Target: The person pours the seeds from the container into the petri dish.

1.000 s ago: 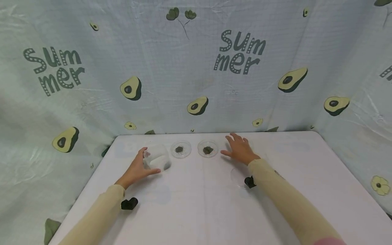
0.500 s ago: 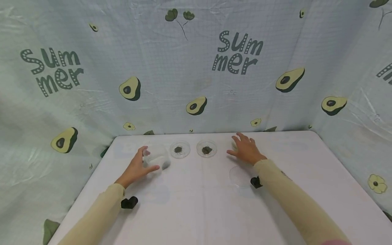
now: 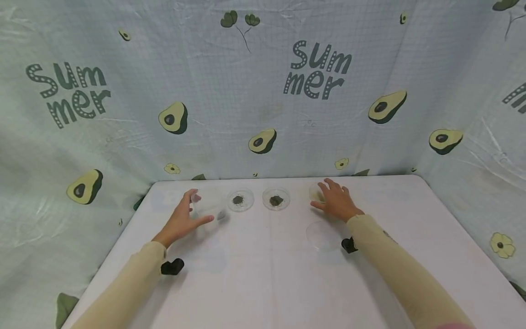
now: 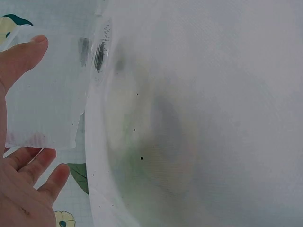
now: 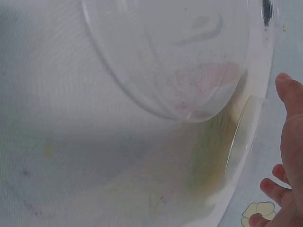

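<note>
My left hand (image 3: 183,220) holds a see-through plastic container (image 4: 52,94) at the table's far left, the thumb on one side and fingertips at the opposite edge. A dark grey patch shows at the container's lower right in the head view. On the far right side my right hand (image 3: 339,201) hovers with fingers spread and relaxed, its fingertips overlapping a clear shallow dish (image 3: 314,193) in the head view. From the right wrist the dish (image 5: 244,135) stands apart from the fingers. A clear round lid-like disc (image 3: 320,235) lies nearer me, below that hand.
Two clear round dishes, the left dish (image 3: 233,205) and the right dish (image 3: 268,204), stand between the hands near the far edge, each with a small heap of dark crumbly material. The white table (image 3: 263,274) ends at a printed curtain (image 3: 230,91).
My right hand has shifted to the right, uncovering part of the dish behind it. The left hand has moved slightly away from me with the container, which looks fainter now.
</note>
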Demonstrator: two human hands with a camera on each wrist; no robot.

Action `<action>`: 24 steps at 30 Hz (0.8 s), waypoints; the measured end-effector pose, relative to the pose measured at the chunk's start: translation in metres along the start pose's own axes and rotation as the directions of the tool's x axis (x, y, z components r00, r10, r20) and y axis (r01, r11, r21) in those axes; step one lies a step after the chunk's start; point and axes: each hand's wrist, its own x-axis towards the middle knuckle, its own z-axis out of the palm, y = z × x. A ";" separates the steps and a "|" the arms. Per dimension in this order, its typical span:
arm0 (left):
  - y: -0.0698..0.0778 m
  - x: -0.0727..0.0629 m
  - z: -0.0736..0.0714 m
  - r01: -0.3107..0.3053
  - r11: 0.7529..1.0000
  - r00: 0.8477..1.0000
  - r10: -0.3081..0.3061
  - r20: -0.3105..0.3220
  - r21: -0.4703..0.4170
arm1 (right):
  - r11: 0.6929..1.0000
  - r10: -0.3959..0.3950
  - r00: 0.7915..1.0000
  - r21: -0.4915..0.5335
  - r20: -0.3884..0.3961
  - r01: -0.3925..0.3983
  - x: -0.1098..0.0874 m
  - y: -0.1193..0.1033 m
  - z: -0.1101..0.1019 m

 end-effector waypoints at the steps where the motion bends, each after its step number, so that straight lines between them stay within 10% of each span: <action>1: 0.001 0.001 0.000 -0.001 1.000 1.000 0.001 -0.002 0.001 | 1.000 -0.001 1.000 -0.002 0.000 0.001 -0.001 0.001 0.000; 24: 0.031 0.023 0.007 -0.025 1.000 1.000 0.025 0.011 -0.008 | 1.000 0.026 0.999 -0.013 -0.042 -0.026 -0.008 0.023 0.001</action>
